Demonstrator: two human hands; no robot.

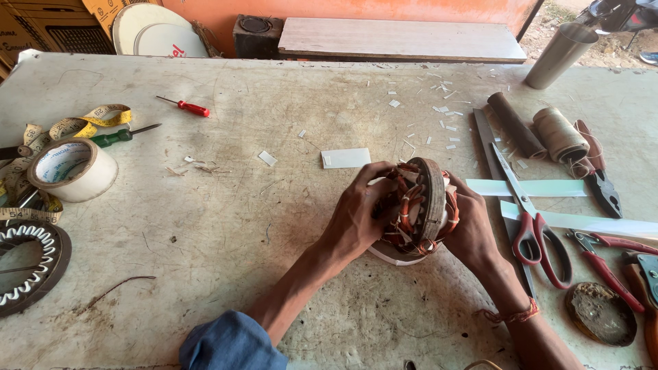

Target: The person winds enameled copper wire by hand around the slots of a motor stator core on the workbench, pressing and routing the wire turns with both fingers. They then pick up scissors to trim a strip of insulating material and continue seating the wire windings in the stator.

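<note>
left hand: grip clamped on wound stator | right hand: grip clamped on stator's far side

The stator sat on the worktop between my left hand and right hand. The tape roll lay far left, scissors just right, pliers beyond them, screwdriver behind.

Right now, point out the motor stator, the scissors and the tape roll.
motor stator (418, 205), head view, on its metal ring.
scissors (541, 240), head view, on a red handle.
tape roll (103, 179), head view, on its outer side.
</note>
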